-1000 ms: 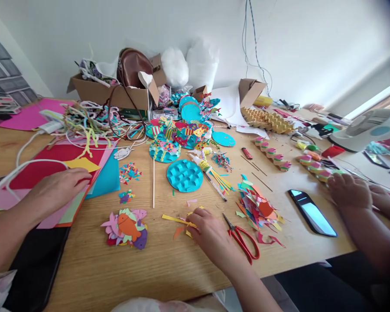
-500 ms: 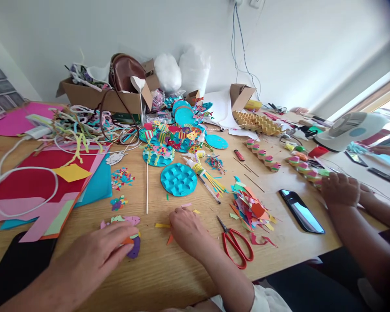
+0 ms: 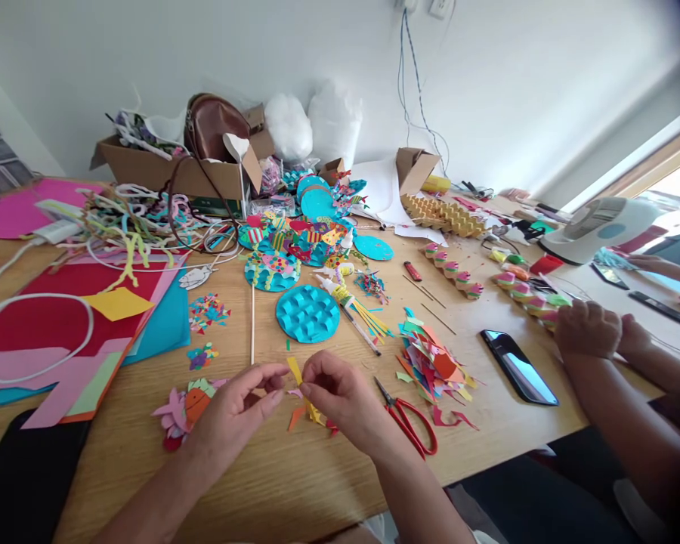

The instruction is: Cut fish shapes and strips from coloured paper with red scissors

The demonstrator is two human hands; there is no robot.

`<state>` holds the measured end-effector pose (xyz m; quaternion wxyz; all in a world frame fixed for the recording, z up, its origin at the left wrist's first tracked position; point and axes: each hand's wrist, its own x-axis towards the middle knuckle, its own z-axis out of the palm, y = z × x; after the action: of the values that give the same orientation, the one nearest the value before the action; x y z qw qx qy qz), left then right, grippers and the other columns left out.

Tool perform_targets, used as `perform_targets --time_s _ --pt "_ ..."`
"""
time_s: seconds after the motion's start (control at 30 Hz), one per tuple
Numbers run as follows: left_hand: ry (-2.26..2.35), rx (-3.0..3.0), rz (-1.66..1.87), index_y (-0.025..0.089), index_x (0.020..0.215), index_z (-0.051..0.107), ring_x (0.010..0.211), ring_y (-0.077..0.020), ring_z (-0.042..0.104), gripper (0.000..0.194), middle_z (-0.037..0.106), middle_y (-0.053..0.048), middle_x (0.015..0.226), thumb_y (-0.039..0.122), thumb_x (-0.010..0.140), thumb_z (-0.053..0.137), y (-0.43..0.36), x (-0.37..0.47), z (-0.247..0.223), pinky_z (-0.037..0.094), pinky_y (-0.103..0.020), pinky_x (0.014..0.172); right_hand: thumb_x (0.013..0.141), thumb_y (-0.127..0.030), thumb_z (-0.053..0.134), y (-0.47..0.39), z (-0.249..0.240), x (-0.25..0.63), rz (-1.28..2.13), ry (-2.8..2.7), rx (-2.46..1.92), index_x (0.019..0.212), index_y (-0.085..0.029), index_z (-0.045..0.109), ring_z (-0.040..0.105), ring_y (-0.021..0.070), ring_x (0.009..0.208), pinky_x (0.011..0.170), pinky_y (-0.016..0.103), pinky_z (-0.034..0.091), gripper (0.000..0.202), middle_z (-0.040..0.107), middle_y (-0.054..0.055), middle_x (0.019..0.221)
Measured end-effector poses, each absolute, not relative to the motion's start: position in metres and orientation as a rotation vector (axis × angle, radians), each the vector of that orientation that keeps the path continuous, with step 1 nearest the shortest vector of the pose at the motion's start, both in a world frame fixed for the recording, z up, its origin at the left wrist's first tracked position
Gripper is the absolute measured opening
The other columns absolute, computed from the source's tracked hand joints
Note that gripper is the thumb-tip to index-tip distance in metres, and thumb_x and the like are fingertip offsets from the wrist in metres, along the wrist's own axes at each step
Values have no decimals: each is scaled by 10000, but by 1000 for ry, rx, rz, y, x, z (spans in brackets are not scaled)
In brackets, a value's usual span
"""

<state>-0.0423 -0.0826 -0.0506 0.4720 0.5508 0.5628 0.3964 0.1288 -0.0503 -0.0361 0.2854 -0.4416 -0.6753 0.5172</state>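
Note:
Pinched between the thumb and fingers of my right hand (image 3: 343, 397) is a yellow paper strip (image 3: 295, 369), raised just above the table. My left hand (image 3: 241, 408) hovers opposite, thumb and fingers parted, holding nothing. Beside and partly behind my left hand lie paper fish cutouts, an orange-and-green one (image 3: 198, 400) and pink ones (image 3: 174, 415). Under my right hand are small paper scraps (image 3: 296, 417). Red-handled scissors (image 3: 411, 423) rest to its right, their blades pointing away from me. A blue round paper disc (image 3: 307, 313) with curled scales sits beyond both hands.
A heap of paper offcuts (image 3: 434, 359), a phone (image 3: 520, 366) and another person's hands (image 3: 589, 330) are on the right. Coloured paper sheets (image 3: 91, 302) and a white cable (image 3: 91, 325) lie left. Glue bottles (image 3: 335, 289) and a wooden stick (image 3: 253, 325) are farther back.
My right hand has lifted the yellow strip from the table and turned it upright. My left hand has moved right, off the paper fish and towards my right hand.

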Motion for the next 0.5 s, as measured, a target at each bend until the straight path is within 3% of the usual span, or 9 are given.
perform_targets --time_s 0.1,0.2,0.4,0.5 --pt "1244 1156 1009 220 973 652 812 -179 597 271 685 -39 906 289 726 563 -78 -31 -47 469 -254 661 717 -348 595 -50 -44 126 1770 -1429 -1068 660 -167 461 329 53 449 436 182 252 232 396 -68 530" --pt "1144 1032 1026 201 928 668 730 -156 562 235 673 -35 822 302 755 544 -75 -25 -43 442 -249 642 680 -387 640 -51 -48 124 1933 -1236 -980 653 -160 459 317 38 417 415 179 215 292 420 -71 511" --pt "1127 1057 1054 170 734 637 630 -116 472 119 571 8 676 251 746 551 -72 -21 -45 387 -216 583 655 -400 667 -52 -51 118 1944 -1259 -986 659 -155 478 316 33 426 409 172 225 309 444 -66 548" --pt "1230 1170 1084 173 647 585 580 -112 466 137 523 26 602 233 754 524 -70 -23 -46 389 -216 554 689 -422 627 -52 -50 118 1776 -1375 -1079 690 -162 486 339 48 443 416 174 254 295 443 -62 547"
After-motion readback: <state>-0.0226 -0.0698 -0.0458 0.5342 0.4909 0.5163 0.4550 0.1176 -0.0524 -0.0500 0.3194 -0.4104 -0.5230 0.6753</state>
